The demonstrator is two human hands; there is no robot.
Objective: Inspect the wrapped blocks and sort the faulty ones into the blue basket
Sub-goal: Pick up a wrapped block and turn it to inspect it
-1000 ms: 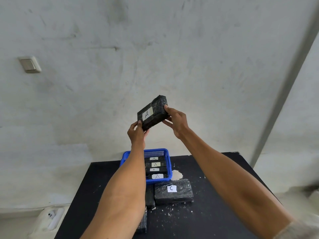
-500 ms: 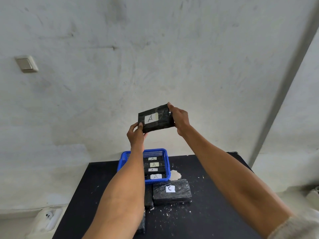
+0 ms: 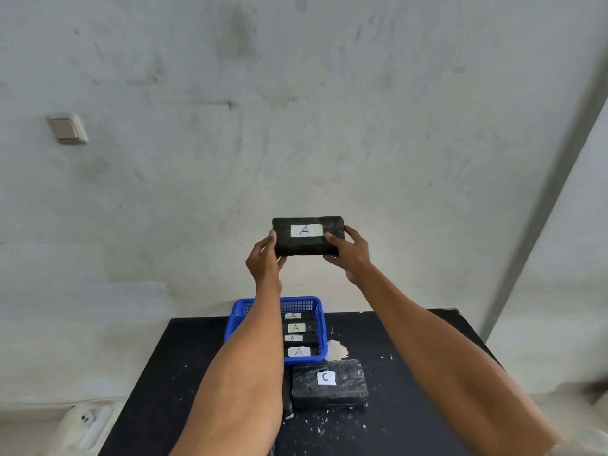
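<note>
I hold a black wrapped block (image 3: 307, 246) with a white label marked A up in front of the wall, level, label facing me. My left hand (image 3: 263, 263) grips its left end and my right hand (image 3: 350, 255) grips its right end. Below, the blue basket (image 3: 240, 319) stands at the table's far edge with several black blocks labelled A inside. A black wrapped block marked C (image 3: 330, 385) lies on the table just in front of the basket. Another dark block (image 3: 287, 398) is mostly hidden behind my left forearm.
The black table (image 3: 411, 373) is speckled with white crumbs and has a white patch (image 3: 337, 349) right of the basket. A grey wall rises behind it, with a light switch (image 3: 66, 129) at the left. A white object (image 3: 90, 422) lies on the floor at lower left.
The block has turned from tilted to level with its label facing me, and both hands have lowered it slightly. My right hand shifted from the block's far end to gripping its right end.
</note>
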